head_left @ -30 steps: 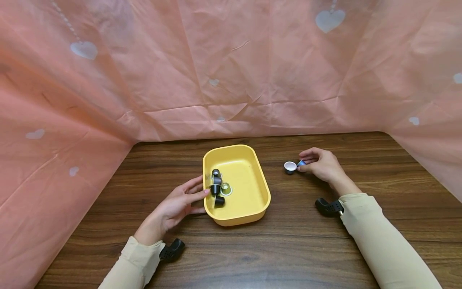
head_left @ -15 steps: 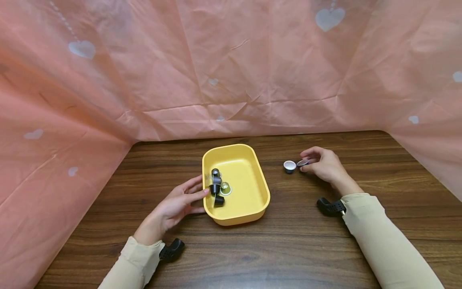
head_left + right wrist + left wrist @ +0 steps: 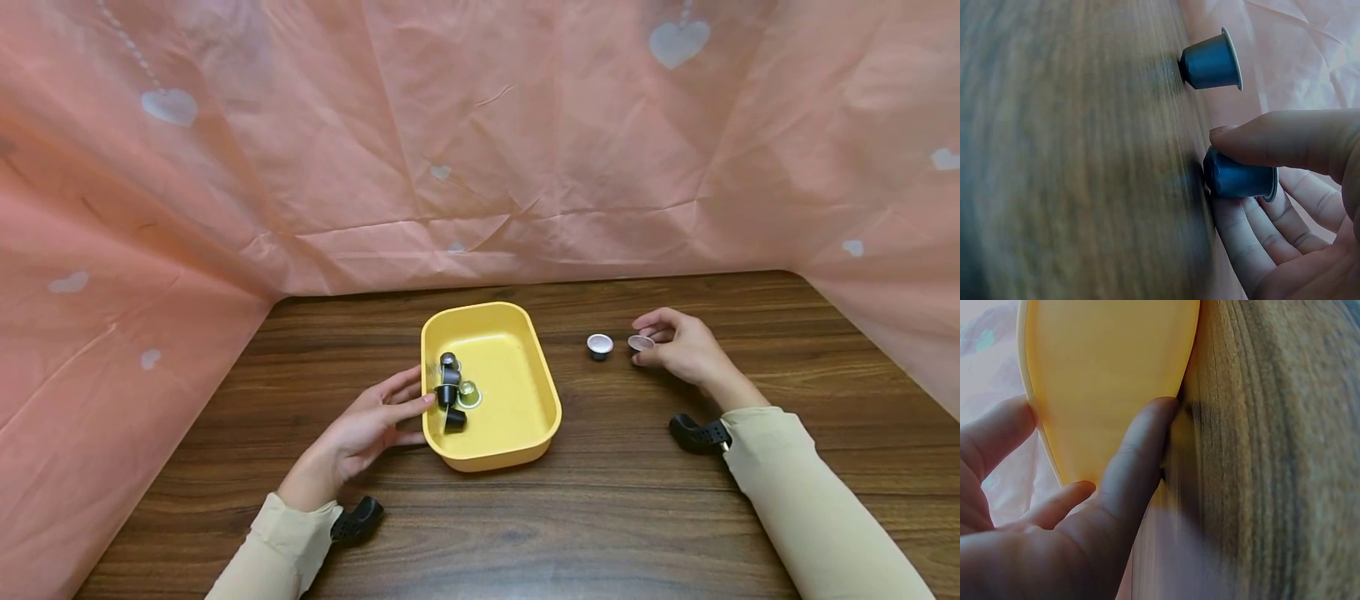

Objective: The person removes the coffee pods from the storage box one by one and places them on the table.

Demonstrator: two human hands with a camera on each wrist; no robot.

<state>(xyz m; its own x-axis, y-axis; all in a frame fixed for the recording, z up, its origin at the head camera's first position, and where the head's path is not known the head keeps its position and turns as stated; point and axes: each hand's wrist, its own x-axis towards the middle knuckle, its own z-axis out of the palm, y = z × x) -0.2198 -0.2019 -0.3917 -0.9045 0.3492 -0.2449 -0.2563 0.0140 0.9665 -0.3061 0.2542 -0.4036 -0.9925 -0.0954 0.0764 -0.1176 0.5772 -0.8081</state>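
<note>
In the head view, my right hand (image 3: 686, 350) pinches a coffee capsule (image 3: 641, 343) upright on its narrow end, foil lid up. The right wrist view shows its blue body (image 3: 1241, 175) between thumb and fingers, its base right at the tabletop. Left of it stands a second blue coffee capsule (image 3: 599, 347), also lid up, apart from the hand. My left hand (image 3: 367, 425) rests against the left side of a yellow tub (image 3: 536, 362), its fingers fairly straight along the outer wall and the thumb at the rim. The left wrist view shows fingertips touching that wall (image 3: 1110, 381).
Inside the tub, several dark capsules (image 3: 455, 419) and a green capsule (image 3: 469, 392) lie along the left side. The wooden table (image 3: 510, 533) ends at a pink curtain (image 3: 480, 167) at the back and sides.
The capsule in my right hand has turned from tilted to upright and moved a little right, away from the other capsule. My left hand and the tub have stayed in place.
</note>
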